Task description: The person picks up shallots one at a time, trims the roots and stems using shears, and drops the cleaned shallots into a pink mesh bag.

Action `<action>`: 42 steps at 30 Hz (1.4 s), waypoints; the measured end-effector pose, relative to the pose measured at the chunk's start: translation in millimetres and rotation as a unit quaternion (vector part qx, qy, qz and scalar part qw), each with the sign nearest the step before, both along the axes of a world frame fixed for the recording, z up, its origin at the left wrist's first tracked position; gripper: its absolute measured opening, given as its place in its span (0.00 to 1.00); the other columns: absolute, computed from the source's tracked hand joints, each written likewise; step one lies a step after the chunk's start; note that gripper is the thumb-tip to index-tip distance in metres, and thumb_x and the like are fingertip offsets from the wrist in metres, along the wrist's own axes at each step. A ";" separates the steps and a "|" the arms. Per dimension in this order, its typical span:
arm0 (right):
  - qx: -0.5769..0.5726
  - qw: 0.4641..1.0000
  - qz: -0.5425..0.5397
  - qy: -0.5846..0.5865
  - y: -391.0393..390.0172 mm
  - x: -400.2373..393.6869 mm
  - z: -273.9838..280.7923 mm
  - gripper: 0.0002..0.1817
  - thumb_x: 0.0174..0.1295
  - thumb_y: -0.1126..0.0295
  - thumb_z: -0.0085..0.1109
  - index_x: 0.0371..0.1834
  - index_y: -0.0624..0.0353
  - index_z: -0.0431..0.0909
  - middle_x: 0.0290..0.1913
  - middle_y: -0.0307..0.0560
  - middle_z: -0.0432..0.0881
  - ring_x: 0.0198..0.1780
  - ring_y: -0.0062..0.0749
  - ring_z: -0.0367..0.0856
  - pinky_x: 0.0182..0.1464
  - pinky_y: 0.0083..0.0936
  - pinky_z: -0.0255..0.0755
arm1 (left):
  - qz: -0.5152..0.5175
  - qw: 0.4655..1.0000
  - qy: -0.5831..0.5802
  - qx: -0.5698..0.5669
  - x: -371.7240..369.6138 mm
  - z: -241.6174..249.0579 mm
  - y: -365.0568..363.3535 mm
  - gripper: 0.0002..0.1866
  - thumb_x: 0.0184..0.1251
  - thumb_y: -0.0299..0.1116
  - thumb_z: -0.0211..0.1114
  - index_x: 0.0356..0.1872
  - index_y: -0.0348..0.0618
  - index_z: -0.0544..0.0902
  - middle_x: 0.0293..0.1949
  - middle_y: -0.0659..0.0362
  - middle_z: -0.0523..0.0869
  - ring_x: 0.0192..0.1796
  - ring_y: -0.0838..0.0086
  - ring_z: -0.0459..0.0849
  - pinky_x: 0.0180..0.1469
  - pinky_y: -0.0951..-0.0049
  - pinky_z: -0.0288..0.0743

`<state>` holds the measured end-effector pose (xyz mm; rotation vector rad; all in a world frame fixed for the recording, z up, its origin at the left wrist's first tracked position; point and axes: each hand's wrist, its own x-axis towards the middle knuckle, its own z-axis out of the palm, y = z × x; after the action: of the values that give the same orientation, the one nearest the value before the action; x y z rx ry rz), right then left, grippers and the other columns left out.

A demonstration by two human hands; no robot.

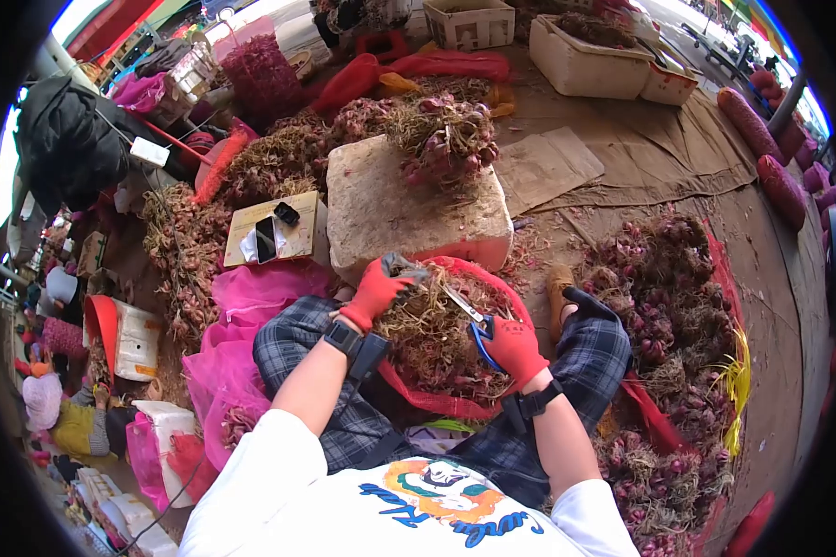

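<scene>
My left hand [385,290], in a red glove with grey fingertips, is over the upper left of a heap of dry stalks and roots [446,348]. Its fingers are bent together, and what they hold, if anything, cannot be made out. My right hand [514,349], also in a red glove, grips blue-handled scissors [462,304] at the heap's right side. Their blades point up and left toward my left hand. A red mesh edge [418,399] surrounds the heap between my knees. Just beyond stands a pale, worn block [372,204] bearing a bundle of red onions or shallots [450,139].
Left of the block, a box [302,241] carries a phone [266,239] and a small black object. Bunched bulbs [659,316] cover the ground at right. Pink netting [251,316] lies by my left knee. White foam crates [585,60] stand behind. A person [79,422] sits far left.
</scene>
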<state>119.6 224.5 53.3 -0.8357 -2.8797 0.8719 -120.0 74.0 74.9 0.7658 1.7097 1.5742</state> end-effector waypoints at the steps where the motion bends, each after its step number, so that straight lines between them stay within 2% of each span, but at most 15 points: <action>1: 0.017 0.999 -0.003 -0.026 1.7 0.1 2.7 0.25 0.57 0.46 0.54 0.31 0.60 0.80 0.29 0.57 0.83 0.33 0.50 0.83 0.39 0.41 0.75 | -0.012 0.977 -0.210 0.021 -4.5 -2.4 -13.8 0.09 0.56 0.17 0.64 0.38 0.35 0.79 0.42 0.61 0.86 0.37 0.75 0.82 0.42 0.74 0.76; 7: -0.163 0.986 0.022 0.016 1.8 4.5 29.4 0.31 0.55 0.40 0.58 0.30 0.64 0.83 0.24 0.55 0.83 0.26 0.44 0.83 0.31 0.37 0.74 | 0.028 0.956 0.256 -0.138 13.7 -77.5 -76.3 0.18 0.57 0.28 0.66 0.51 0.39 0.77 0.42 0.58 0.86 0.39 0.72 0.84 0.42 0.73 0.77; 10: -0.502 0.863 -0.011 -0.063 -12.8 -5.1 25.8 0.30 0.57 0.41 0.59 0.34 0.64 0.83 0.21 0.49 0.82 0.18 0.32 0.79 0.21 0.28 0.71 | -0.003 0.875 0.366 -0.316 39.5 -9.3 -70.9 0.24 0.53 0.36 0.69 0.52 0.44 0.76 0.40 0.55 0.85 0.38 0.63 0.84 0.45 0.69 0.76; 14: -0.646 0.759 -0.034 -0.074 -57.7 -20.0 12.8 0.28 0.60 0.44 0.57 0.40 0.63 0.81 0.19 0.45 0.79 0.13 0.25 0.73 0.15 0.20 0.64 | 0.027 0.921 0.294 -0.255 23.5 -26.7 -60.9 0.17 0.55 0.38 0.68 0.43 0.43 0.79 0.31 0.55 0.85 0.32 0.64 0.83 0.37 0.69 0.77; 15: -0.648 0.756 -0.052 -0.074 -59.6 -19.7 10.6 0.28 0.60 0.44 0.57 0.40 0.63 0.81 0.19 0.45 0.79 0.13 0.25 0.73 0.15 0.20 0.64 | 0.031 0.978 0.040 -0.203 19.6 -17.5 -56.3 0.11 0.62 0.36 0.65 0.39 0.41 0.79 0.27 0.58 0.84 0.25 0.74 0.81 0.28 0.74 0.74; 23: -0.598 0.789 -0.136 -0.040 -37.8 -10.5 26.9 0.26 0.62 0.46 0.57 0.39 0.64 0.82 0.19 0.45 0.79 0.13 0.26 0.74 0.15 0.21 0.65 | 0.040 0.969 -0.233 0.070 25.8 -24.6 -26.9 0.10 0.68 0.36 0.61 0.41 0.41 0.78 0.31 0.58 0.82 0.28 0.78 0.81 0.25 0.80 0.72; 26: -0.557 0.820 -0.129 -0.040 -38.9 -1.7 -14.2 0.23 0.59 0.49 0.62 0.37 0.61 0.83 0.18 0.43 0.78 0.13 0.25 0.74 0.14 0.21 0.63 | 0.077 0.995 -0.030 -0.059 34.5 -94.7 -38.5 0.20 0.65 0.40 0.64 0.51 0.38 0.76 0.39 0.56 0.85 0.41 0.67 0.84 0.45 0.68 0.77; 27: -0.547 0.828 -0.119 -0.030 -43.0 1.4 -31.6 0.22 0.59 0.49 0.62 0.36 0.60 0.83 0.17 0.43 0.78 0.13 0.24 0.73 0.14 0.21 0.62 | 0.124 0.964 0.191 -0.135 65.2 -35.0 -38.7 0.26 0.60 0.40 0.68 0.56 0.37 0.73 0.44 0.51 0.84 0.48 0.59 0.82 0.54 0.63 0.73; 30: -0.605 0.786 -0.128 -0.023 -54.8 5.0 -13.7 0.19 0.59 0.50 0.63 0.36 0.57 0.83 0.19 0.40 0.77 0.12 0.20 0.70 0.14 0.19 0.59 | 0.135 0.913 0.354 -0.150 59.2 -41.1 -53.7 0.29 0.56 0.40 0.69 0.57 0.37 0.73 0.44 0.48 0.84 0.48 0.53 0.82 0.55 0.62 0.73; 32: -0.648 0.753 -0.116 0.008 -54.2 2.6 -0.6 0.19 0.59 0.50 0.62 0.36 0.56 0.82 0.19 0.38 0.76 0.12 0.19 0.68 0.14 0.18 0.58 | 0.096 0.936 0.268 -0.209 49.4 -32.8 -60.3 0.29 0.55 0.40 0.68 0.57 0.37 0.74 0.47 0.45 0.82 0.51 0.52 0.79 0.56 0.61 0.72; 33: -0.729 0.676 -0.105 -0.025 -51.2 -0.6 4.0 0.24 0.59 0.45 0.59 0.37 0.58 0.82 0.18 0.37 0.75 0.13 0.19 0.68 0.14 0.17 0.59 | 0.070 0.931 0.250 -0.258 41.9 -32.6 -64.0 0.29 0.55 0.40 0.68 0.57 0.36 0.74 0.48 0.45 0.81 0.53 0.52 0.79 0.56 0.62 0.71; 35: -0.683 0.720 -0.107 -0.062 -57.9 -7.6 19.1 0.27 0.59 0.42 0.57 0.36 0.59 0.81 0.18 0.37 0.74 0.13 0.19 0.67 0.15 0.17 0.59 | 0.030 0.922 0.214 -0.322 36.7 -34.1 -67.9 0.29 0.53 0.41 0.69 0.54 0.35 0.75 0.50 0.44 0.79 0.54 0.54 0.78 0.56 0.61 0.71; 38: -0.636 0.757 -0.114 -0.101 -65.8 -19.2 38.4 0.32 0.62 0.38 0.51 0.38 0.61 0.80 0.19 0.35 0.74 0.14 0.18 0.68 0.15 0.16 0.60 | 0.071 0.928 0.325 -0.170 52.1 -26.9 -61.9 0.22 0.55 0.38 0.69 0.49 0.39 0.78 0.39 0.48 0.85 0.43 0.56 0.84 0.46 0.63 0.75; 39: -0.630 0.761 -0.118 -0.100 -68.5 -21.8 25.6 0.31 0.62 0.39 0.51 0.38 0.61 0.80 0.18 0.35 0.74 0.14 0.18 0.67 0.15 0.17 0.60 | 0.141 0.852 0.500 -0.062 56.2 -25.5 -52.9 0.20 0.57 0.37 0.68 0.48 0.39 0.78 0.35 0.50 0.85 0.40 0.57 0.84 0.44 0.64 0.76; 42: -0.605 0.785 -0.114 -0.076 -76.4 -26.3 -24.3 0.28 0.62 0.40 0.53 0.35 0.59 0.81 0.19 0.37 0.76 0.13 0.20 0.69 0.15 0.18 0.62 | 0.131 0.932 0.308 -0.138 45.9 -51.3 -57.5 0.15 0.62 0.34 0.64 0.46 0.37 0.78 0.33 0.54 0.85 0.34 0.65 0.85 0.38 0.69 0.78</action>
<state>93.4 148.1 28.9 -1.2306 -1.8888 2.7168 -74.1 16.5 23.6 0.9821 2.5148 1.2818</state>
